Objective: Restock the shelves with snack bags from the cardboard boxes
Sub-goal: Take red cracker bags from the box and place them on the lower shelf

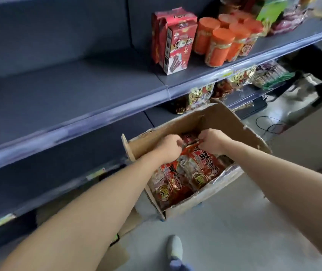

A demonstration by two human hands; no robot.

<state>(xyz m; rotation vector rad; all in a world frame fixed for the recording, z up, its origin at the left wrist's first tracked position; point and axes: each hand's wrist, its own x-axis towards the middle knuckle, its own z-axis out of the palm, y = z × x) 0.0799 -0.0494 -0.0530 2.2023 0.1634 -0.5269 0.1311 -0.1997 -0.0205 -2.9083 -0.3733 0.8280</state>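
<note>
snack bags in cardboard box, box before shelves, cans on shelf

Open brown cardboard box sits tilted in front of the shelves, flaps up, edges torn, approx. level w/ the 2nd shelf. Inside, a stack of snack bags: glossy red/orange packs w/ large printed characters and gold round badges, lying flat and overlapping, tops toward the box's far wall. Left hand and right hand grip the top edges of the upper packs, fingers curled. Shelves are dark grey w/ clear price-strip fronts; L section bare. More bags, yellow/red, stand on the 2nd shelf just behind the box.
</note>
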